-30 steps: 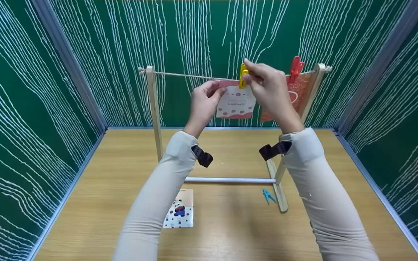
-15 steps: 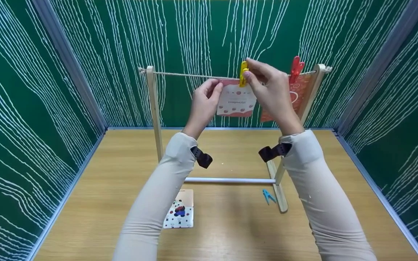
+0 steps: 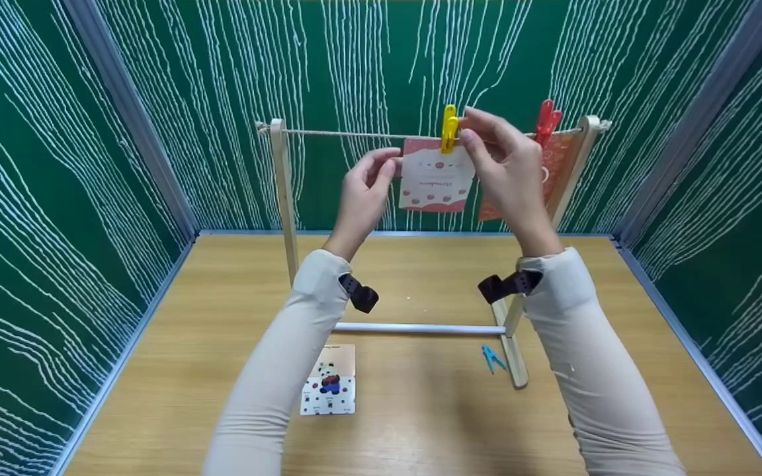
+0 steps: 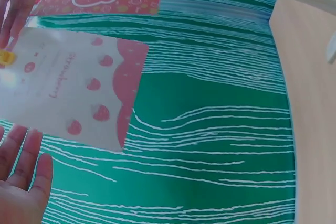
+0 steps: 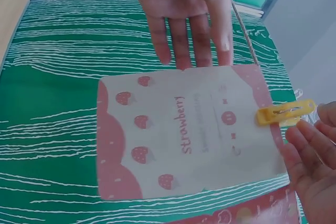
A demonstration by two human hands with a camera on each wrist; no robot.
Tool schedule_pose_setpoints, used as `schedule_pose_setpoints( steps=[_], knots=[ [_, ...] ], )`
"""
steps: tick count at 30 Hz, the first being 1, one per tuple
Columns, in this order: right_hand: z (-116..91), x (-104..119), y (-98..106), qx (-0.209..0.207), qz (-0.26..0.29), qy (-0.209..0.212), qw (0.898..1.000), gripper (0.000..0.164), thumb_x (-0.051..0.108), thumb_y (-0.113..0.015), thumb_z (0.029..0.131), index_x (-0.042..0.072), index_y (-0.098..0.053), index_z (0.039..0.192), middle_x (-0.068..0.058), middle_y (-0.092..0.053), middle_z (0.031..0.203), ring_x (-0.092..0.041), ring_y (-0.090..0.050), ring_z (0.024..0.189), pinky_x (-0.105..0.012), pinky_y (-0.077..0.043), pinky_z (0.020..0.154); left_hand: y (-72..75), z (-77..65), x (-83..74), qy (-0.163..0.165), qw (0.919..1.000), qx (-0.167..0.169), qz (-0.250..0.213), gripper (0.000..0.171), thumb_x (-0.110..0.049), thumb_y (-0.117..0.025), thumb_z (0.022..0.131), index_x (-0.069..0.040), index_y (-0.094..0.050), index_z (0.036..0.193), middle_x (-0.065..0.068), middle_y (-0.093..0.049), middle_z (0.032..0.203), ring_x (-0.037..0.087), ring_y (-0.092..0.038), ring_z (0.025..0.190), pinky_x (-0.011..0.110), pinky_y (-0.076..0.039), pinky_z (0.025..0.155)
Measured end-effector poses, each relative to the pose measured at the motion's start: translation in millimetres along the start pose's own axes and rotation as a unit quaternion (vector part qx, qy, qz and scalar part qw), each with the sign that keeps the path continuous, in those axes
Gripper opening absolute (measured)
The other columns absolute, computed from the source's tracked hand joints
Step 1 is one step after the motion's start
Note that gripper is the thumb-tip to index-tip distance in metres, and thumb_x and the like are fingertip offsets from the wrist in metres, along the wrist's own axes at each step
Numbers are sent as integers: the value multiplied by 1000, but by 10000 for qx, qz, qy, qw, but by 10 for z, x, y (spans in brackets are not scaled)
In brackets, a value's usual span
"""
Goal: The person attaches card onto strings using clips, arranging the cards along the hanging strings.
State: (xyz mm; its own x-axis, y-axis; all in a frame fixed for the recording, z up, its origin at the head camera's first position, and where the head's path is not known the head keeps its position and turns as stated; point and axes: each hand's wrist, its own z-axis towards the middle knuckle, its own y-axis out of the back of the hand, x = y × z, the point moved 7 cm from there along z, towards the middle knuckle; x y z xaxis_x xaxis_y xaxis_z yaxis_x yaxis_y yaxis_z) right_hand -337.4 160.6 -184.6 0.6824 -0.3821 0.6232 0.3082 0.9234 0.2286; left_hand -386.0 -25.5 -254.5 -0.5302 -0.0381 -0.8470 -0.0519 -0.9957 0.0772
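A white and pink strawberry card (image 3: 435, 182) hangs from the rope (image 3: 354, 135), clipped by a yellow clothespin (image 3: 449, 130) at its top edge. My left hand (image 3: 364, 188) is beside the card's left edge, its fingers extended and loose in the right wrist view. Just right of the clothespin, my right hand (image 3: 510, 165) has its thumb and fingers parted, with nothing between them. In the right wrist view, the right fingertips (image 5: 295, 136) lie close to the yellow clothespin (image 5: 283, 111) and the card's corner.
A red clothespin (image 3: 546, 120) holds an orange-red card (image 3: 556, 162) at the rope's right end. The wooden frame (image 3: 282, 192) stands on the table, with a blue clothespin (image 3: 492, 358) by its right foot. A panda card (image 3: 329, 383) lies in front.
Both hands have let go: the left has moved off the card's edge, and the right has drawn rightward off the yellow clothespin. Card and clothespin stay on the rope.
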Motion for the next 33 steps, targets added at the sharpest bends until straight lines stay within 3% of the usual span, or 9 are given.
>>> schedule_pose_setpoints(
  steps=[3, 13, 20, 33],
  knots=[
    [-40, -25, 38, -7, 20, 97, 10000, 35, 25, -60, 95, 9, -63, 126, -1, -69, 117, -8, -65, 102, -24, -51, 92, 28, -19, 26, -40, 10000, 30, 83, 30, -19, -48, 101, -7, -56, 127, 5, -65, 120, 13, -61, 107, 25, -47, 100],
    [-205, -185, 79, 391, -13, -303, 9988, 34, 28, -61, 94, 12, -65, 123, 0, -68, 119, -9, -64, 102, -20, -50, 90, 127, -116, 186, 121, 9997, 57, 221, 29, -20, -49, 101, -9, -57, 125, 5, -66, 118, 20, -61, 108, 23, -48, 98],
    [-339, -323, 84, 648, -90, -461, 9968, 35, 29, -61, 94, 11, -64, 124, -3, -68, 119, -7, -63, 100, -17, -50, 87, 224, -215, 348, 364, 9988, 64, 308, 28, -23, -49, 100, -12, -58, 125, 6, -66, 119, 17, -62, 107, 24, -47, 99],
    [-590, -752, 160, 1249, -151, -1141, 9855, 38, 26, -58, 96, 7, -59, 129, -13, -64, 124, 2, -62, 94, -10, -48, 81, 396, -383, 671, 749, 9963, 55, 414, 26, -19, -49, 101, -9, -59, 123, 8, -67, 116, 19, -64, 104, 32, -48, 100]
  ],
)
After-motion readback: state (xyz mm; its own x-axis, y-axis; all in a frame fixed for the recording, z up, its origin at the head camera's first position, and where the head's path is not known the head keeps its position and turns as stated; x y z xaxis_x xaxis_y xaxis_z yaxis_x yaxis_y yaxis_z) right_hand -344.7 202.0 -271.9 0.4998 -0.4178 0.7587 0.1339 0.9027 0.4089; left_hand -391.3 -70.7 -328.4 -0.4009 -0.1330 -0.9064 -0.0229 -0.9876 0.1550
